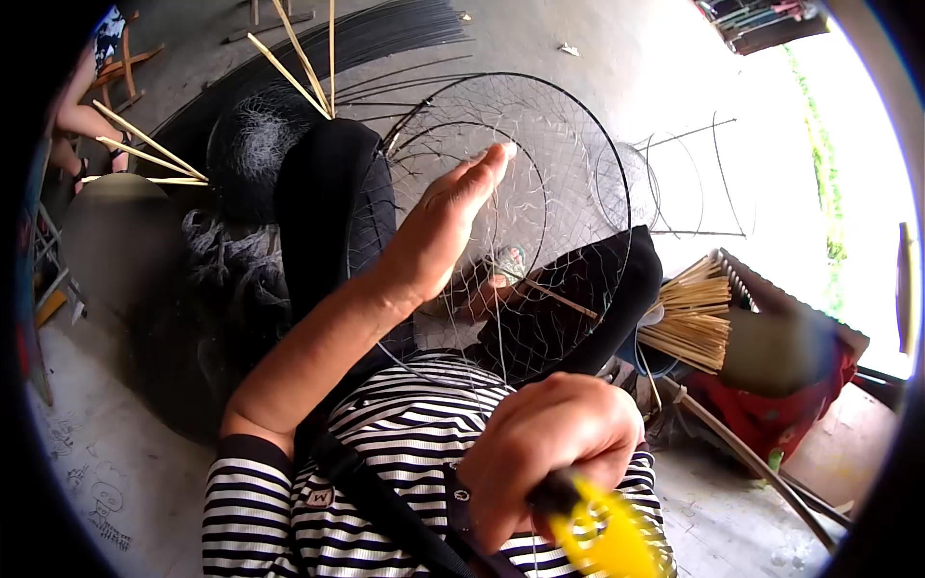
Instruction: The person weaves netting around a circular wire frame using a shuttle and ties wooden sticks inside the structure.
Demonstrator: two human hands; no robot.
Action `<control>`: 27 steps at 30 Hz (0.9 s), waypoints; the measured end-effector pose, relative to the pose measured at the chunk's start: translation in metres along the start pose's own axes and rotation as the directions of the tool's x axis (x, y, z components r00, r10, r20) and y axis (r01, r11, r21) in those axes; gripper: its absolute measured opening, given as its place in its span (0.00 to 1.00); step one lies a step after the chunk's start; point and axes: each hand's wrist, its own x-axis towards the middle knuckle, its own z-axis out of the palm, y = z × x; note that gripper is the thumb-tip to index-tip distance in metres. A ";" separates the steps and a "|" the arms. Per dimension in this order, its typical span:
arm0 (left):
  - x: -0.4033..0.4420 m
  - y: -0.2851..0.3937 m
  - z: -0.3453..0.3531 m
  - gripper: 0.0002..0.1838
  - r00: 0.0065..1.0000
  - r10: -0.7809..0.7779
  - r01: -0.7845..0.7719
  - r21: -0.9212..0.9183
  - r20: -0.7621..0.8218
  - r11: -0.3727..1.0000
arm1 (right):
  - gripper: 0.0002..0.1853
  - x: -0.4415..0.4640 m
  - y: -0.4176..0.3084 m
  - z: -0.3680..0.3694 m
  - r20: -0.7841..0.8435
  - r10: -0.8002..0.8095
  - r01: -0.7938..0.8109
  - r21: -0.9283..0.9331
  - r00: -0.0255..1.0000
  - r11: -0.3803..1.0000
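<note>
A round net (pixel 578 183) on dark hoops rests over my lap, its thin mesh spread between my knees. My left hand (pixel 453 217) is raised at the net's near left side, its fingers stretched and held together, seen edge-on; whether anything thin lies in it cannot be made out. Close to the camera, in front of my striped shirt, my right hand (pixel 554 443) is curled around a yellow and black tool (pixel 612 530), blurred at its yellow part. Thin pale strands run down from the net toward my chest. A thin stick (pixel 559 299) lies across the net's lower part.
Bundled light sticks (pixel 689 318) stand at the right by a red cloth (pixel 771 414). Dark netting (pixel 255 144) and long pale sticks are at the left. Another hooped net (pixel 626 183) sits beyond. A person's legs (pixel 82 120) show at the upper left.
</note>
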 end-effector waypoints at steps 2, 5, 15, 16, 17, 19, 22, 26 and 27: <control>0.003 0.015 -0.012 0.35 0.998 0.046 -0.051 0.209 0.031 0.977 | 0.15 0.010 0.003 -0.005 0.171 -0.056 0.035 0.124 0.984 0.992; -0.003 0.046 -0.027 0.38 0.994 0.028 -0.079 0.497 0.108 0.864 | 0.14 0.017 0.001 -0.010 0.165 -0.254 0.285 -0.204 0.953 0.937; -0.014 -0.012 -0.021 0.38 0.998 0.059 -0.027 0.962 0.011 0.271 | 0.14 0.004 0.078 -0.144 -0.721 0.586 -0.603 -0.666 0.369 -0.440; -0.020 -0.032 -0.009 0.38 0.997 0.052 -0.067 0.995 0.064 0.078 | 0.13 0.005 0.088 -0.144 -0.677 0.680 -0.573 -0.687 0.282 -0.447; -0.020 -0.045 -0.013 0.39 0.997 -0.014 -0.072 0.964 0.078 0.258 | 0.11 0.004 0.101 -0.145 -0.630 0.725 -0.542 -0.726 0.279 -0.423; -0.021 -0.046 -0.016 0.40 0.999 -0.020 -0.043 0.962 0.051 0.268 | 0.10 0.000 0.124 -0.160 -0.540 0.783 -0.512 -0.788 0.308 -0.341; -0.030 -0.036 -0.034 0.42 0.991 -0.102 0.106 0.961 -0.082 0.254 | 0.11 -0.020 0.137 -0.214 -0.344 0.786 -0.587 -0.809 0.513 0.029; -0.055 -0.066 -0.040 0.33 0.978 -0.200 -0.075 0.992 0.054 -0.099 | 0.11 -0.022 0.119 -0.218 -0.508 0.801 -0.935 -0.311 0.317 0.172; -0.055 -0.070 -0.039 0.27 0.935 -0.337 -0.120 0.993 0.113 0.000 | 0.10 -0.023 0.121 -0.220 -0.534 0.780 -0.944 -0.234 0.326 0.234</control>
